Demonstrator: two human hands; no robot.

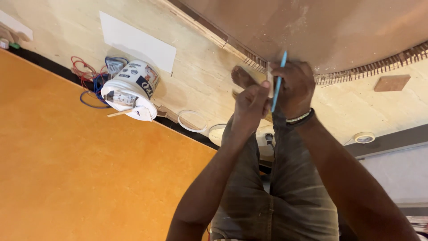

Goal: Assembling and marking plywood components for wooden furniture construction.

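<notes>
Olive trousers [276,201]; beaded wristband [299,118]

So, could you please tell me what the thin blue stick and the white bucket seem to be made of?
The blue stick in the right hand looks like smooth plastic, possibly a painted pencil: even colour, slim and straight. The white bucket looks like glossy moulded plastic with printed labels.

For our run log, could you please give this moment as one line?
left hand: beside blue pencil | right hand: gripping blue pencil | white bucket: apart

A large orange panel [76,169] filled the left side. Beyond its edge lay a pale tiled floor [200,71], where a white bucket [131,89] stood beside tangled red and blue wires [89,78]. A brown curved board [321,31] spread above.
</notes>
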